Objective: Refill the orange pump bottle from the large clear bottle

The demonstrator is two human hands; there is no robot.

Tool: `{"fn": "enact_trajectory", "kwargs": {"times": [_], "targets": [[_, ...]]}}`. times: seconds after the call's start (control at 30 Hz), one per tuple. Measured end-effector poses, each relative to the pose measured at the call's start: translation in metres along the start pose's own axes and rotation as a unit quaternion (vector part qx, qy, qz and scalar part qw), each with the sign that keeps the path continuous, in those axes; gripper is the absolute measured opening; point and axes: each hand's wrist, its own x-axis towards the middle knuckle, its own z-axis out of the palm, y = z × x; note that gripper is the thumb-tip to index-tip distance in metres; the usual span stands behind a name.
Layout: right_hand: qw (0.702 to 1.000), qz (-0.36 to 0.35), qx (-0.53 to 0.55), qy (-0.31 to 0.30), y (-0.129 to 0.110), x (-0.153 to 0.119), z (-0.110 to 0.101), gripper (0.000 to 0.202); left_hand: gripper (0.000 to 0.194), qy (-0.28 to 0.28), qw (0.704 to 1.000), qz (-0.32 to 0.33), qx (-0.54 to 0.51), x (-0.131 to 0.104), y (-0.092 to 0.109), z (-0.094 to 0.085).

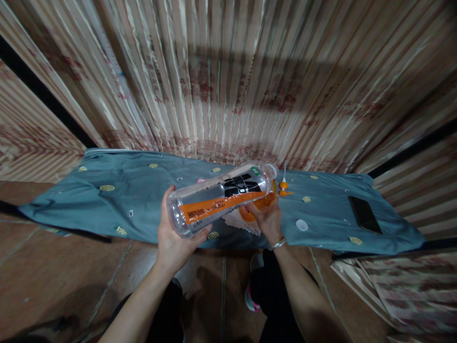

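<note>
A large clear bottle (pixel 205 197) with an orange and black label lies tilted in the air, its open neck pointing right and a little up in the picture. My left hand (pixel 178 240) is wrapped round its base end. Under the bottle's neck, my right hand (pixel 268 216) grips an orange container (pixel 266 201), partly hidden behind the bottle and fingers. An orange pump top (pixel 283 186) with a pale tube lies on the cloth just to the right. Beneath the hands is a crumpled white tissue (pixel 244 225).
A blue-green patterned cloth (pixel 139 190) covers the narrow table. Towards its right end lies a dark phone (pixel 364 215), with a round clear disc (pixel 302 225) nearer the middle. Striped curtains (pixel 228 85) hang behind, and dark poles slant at both sides.
</note>
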Motion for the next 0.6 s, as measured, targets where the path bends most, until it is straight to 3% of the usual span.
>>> {"fn": "enact_trajectory", "kwargs": {"times": [0.1,0.6], "targets": [[1.0,-0.006,0.005,0.002,0.0009,-0.0002,0.0007,0.075,0.105,0.023,1.0,-0.012,-0.007,-0.0008,0.0024,0.0048],[1.0,-0.014,0.007,0.017,0.004,0.0002,0.0024,0.07,0.106,0.013,1.0,0.004,0.021,0.0002,0.0013,0.001]]}}
